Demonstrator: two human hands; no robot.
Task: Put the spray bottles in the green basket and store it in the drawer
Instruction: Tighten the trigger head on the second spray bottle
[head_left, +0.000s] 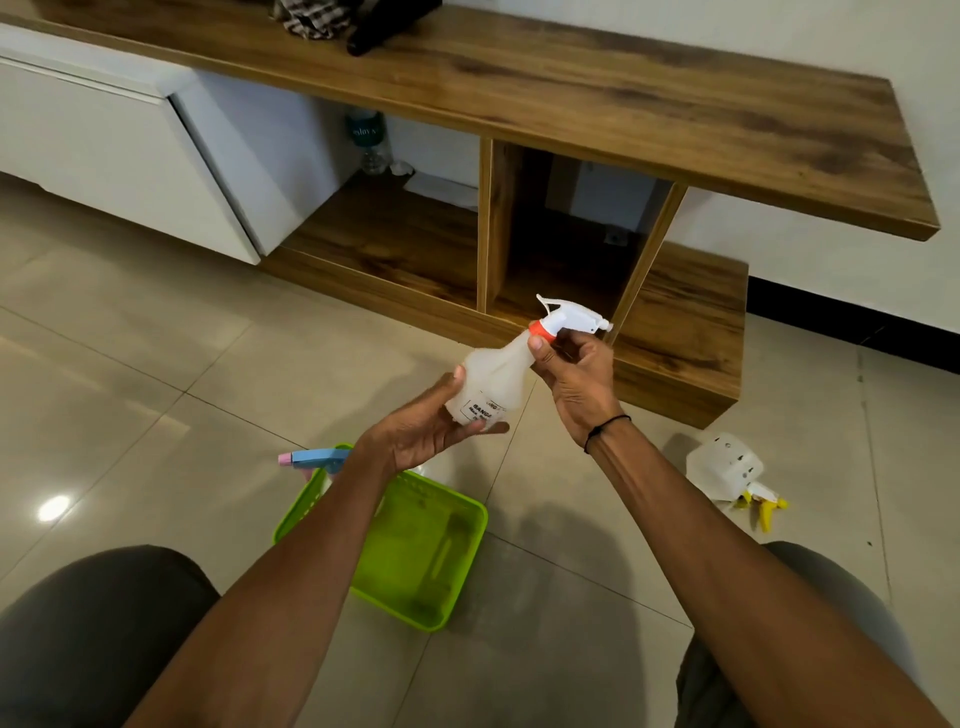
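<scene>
While our left hand (436, 426) cradles the white spray bottle (488, 384) and our right hand (571, 374) pinches its neck, it hangs just above the green basket (415, 551), probably steadied for lowering in; another bottle (727, 467) lies right of the basket.

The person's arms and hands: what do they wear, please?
Both forearms are bare, with no sleeves in view. The right hand has a thin black band around its wrist. The left hand wears nothing: no watch, ring or glove is visible on either hand.
</scene>
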